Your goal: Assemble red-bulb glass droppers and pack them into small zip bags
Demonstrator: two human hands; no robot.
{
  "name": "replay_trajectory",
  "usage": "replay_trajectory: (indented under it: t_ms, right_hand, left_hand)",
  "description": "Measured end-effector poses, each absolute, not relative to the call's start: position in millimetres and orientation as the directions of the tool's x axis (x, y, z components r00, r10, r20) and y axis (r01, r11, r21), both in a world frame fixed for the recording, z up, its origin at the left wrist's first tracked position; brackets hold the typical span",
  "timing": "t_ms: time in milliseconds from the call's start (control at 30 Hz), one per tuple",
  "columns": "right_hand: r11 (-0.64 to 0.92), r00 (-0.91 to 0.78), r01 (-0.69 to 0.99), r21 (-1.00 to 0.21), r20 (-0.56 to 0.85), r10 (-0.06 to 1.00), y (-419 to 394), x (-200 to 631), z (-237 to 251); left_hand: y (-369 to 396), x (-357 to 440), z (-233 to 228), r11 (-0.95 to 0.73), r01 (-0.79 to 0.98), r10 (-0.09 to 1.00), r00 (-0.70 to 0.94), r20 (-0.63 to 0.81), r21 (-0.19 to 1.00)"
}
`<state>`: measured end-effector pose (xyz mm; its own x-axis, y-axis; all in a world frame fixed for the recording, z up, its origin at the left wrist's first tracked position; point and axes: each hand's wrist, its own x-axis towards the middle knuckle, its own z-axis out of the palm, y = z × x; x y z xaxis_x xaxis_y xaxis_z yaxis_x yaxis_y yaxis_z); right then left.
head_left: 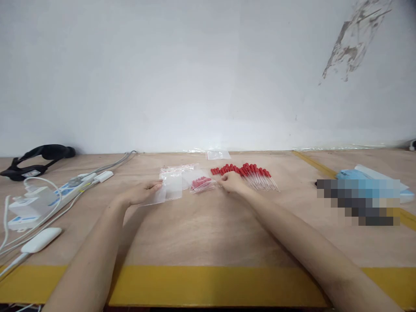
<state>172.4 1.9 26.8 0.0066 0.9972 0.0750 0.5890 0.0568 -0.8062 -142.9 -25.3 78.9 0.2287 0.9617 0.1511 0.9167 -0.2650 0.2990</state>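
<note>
My left hand (144,193) is at the left end of a spread of clear zip bags (173,185), its thumb and fingers closed on the edge of the nearest bag. To the right of these lies a filled clear bag (202,183) with several red-headed pieces inside. My right hand (231,182) reaches over the left part of a pile of red-tipped white sticks (255,175). Its fingers are pinched together low by the sticks, beside the filled bag. What sits between those fingertips is too small and hidden to make out.
Another clear bag (218,155) lies by the wall. At left are a white power strip (69,188) with cables, a white adapter (41,240) and a black headset strap (40,158). A blue package (354,174), partly pixelated, is at right. Yellow tape (208,284) lines the front edge.
</note>
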Motion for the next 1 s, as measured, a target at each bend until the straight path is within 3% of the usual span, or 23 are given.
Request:
replay_trajectory:
  t_ms: [67, 133, 200, 267, 400, 600, 800, 900, 1000]
  right_hand:
    - [-0.006, 0.155, 0.687, -0.726, 0.139, 0.978, 10, 197, 30]
    - [-0.074, 0.253, 0.747, -0.66, 0.18, 0.951, 19, 213, 29]
    - [-0.125, 0.3, 0.781, -0.612, 0.194, 0.934, 26, 218, 27]
    - [-0.158, 0.324, 0.799, -0.58, 0.194, 0.926, 33, 218, 25]
    - [-0.194, 0.343, 0.813, -0.549, 0.182, 0.922, 41, 213, 21]
    - [-0.178, 0.307, 0.817, -0.548, 0.153, 0.939, 42, 211, 26]
    - [-0.111, 0.242, 0.808, -0.578, 0.155, 0.958, 26, 235, 43]
    - [-0.015, 0.201, 0.697, -0.717, 0.175, 0.964, 7, 252, 37]
    - [0.098, 0.179, 0.379, -0.92, 0.177, 0.968, -17, 262, 19]
  left_hand:
    - [-37, -126, 88, -0.398, 0.847, 0.914, 0.399, 0.073, 0.353]
    - [-49, -96, 88, -0.574, 0.706, 0.788, 0.614, 0.045, 0.416]
    - [-57, -63, 77, -0.744, 0.529, 0.616, 0.78, 0.112, 0.409]
    - [-63, -35, 60, -0.822, 0.458, 0.537, 0.822, 0.192, 0.339]
    - [-70, -10, 31, -0.842, 0.512, 0.54, 0.787, 0.298, 0.173]
    - [-80, -12, 21, -0.735, 0.594, 0.669, 0.714, 0.207, 0.326]
    - [-77, -11, 16, -0.74, 0.588, 0.647, 0.754, 0.108, 0.326]
    - [-73, -9, 18, -0.762, 0.568, 0.618, 0.781, 0.089, 0.31]
    - [-71, -8, 18, -0.785, 0.546, 0.594, 0.797, 0.108, 0.292]
